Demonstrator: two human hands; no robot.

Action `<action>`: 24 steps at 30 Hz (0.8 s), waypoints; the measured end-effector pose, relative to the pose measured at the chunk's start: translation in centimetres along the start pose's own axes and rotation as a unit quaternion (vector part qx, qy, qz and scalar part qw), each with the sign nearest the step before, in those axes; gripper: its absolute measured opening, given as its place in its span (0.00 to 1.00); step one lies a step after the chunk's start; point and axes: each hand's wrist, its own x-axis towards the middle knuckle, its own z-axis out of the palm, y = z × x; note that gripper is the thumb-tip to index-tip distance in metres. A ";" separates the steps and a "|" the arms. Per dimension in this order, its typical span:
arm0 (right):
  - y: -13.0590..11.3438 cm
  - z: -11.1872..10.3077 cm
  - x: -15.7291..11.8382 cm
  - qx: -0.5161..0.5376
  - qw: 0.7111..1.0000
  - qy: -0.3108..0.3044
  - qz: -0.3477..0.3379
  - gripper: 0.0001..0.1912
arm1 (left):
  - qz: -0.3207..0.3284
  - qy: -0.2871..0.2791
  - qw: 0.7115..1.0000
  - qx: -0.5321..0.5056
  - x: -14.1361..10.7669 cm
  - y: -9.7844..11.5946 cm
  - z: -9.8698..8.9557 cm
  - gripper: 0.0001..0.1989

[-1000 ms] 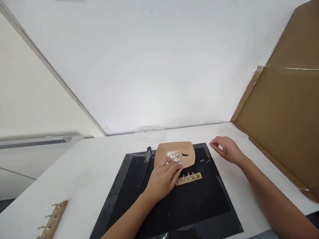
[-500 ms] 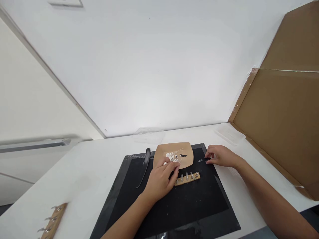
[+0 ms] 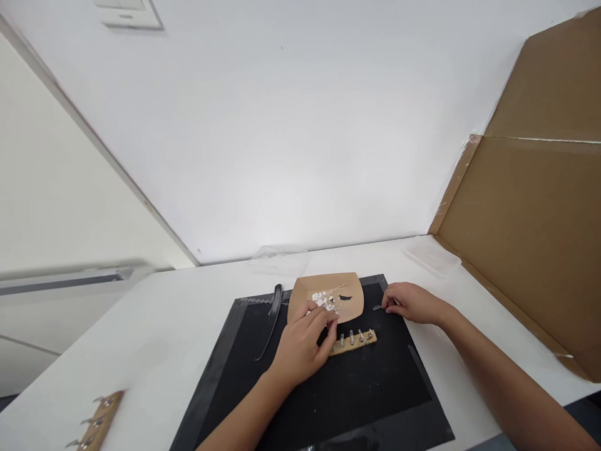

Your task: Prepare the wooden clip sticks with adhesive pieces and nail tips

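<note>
My left hand (image 3: 304, 338) is over the near edge of a tan tray (image 3: 299, 289), its thumb and fingertips pinched together; whatever is between them is too small to make out. Small white pieces (image 3: 321, 297) and a black sliver (image 3: 345, 297) lie on the tray. Just below the fingertips, a wooden strip (image 3: 348, 343) holds several clear, nail-shaped tips upright, its left end partly behind the hand. My right hand (image 3: 413, 303) is at the right edge of the black mat (image 3: 361, 388), thumb and fingers closed beside a small clear oval piece (image 3: 377, 307).
A dark curved tool (image 3: 272, 319) lies left of the tray. Another wooden strip with clips (image 3: 101, 421) sits at the table's lower left. Clear plastic (image 3: 279, 258) and a translucent lid (image 3: 432, 257) lie near the wall. A cardboard panel (image 3: 530, 238) stands on the right.
My right hand has moved slightly left, towards the clear oval piece, and its fingers have drawn together. My left hand stays at the tray edge. The camera view has tilted up slightly.
</note>
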 end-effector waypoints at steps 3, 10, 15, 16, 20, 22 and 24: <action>0.0 0.1 0.0 -0.001 1.000 -0.002 0.006 0.06 | 0.002 0.001 1.000 -0.004 0.1 0.1 0.0 0.06; 0.1 0.1 -0.2 -0.010 1.000 -0.007 0.004 0.08 | -0.001 0.007 1.000 0.003 0.2 0.1 -0.1 0.06; -0.1 -0.1 -0.3 -0.019 1.000 -0.009 0.003 0.10 | -0.002 0.003 1.000 0.000 0.2 0.1 -0.1 0.07; -0.2 -0.1 -0.3 -0.020 1.000 -0.009 0.004 0.10 | -0.002 0.003 1.000 -0.001 0.1 0.1 -0.1 0.06; -0.5 -0.2 -0.4 -0.025 1.000 -0.011 0.011 0.09 | -0.001 0.002 1.000 -0.008 0.0 0.0 0.0 0.07; -0.6 -0.2 -0.5 -0.026 0.999 -0.012 0.017 0.09 | -0.003 0.001 1.000 -0.011 -0.1 -0.1 0.0 0.07; -0.6 -0.2 -0.5 -0.023 0.999 -0.012 0.025 0.08 | -0.004 0.001 1.000 -0.012 -0.1 -0.1 0.0 0.07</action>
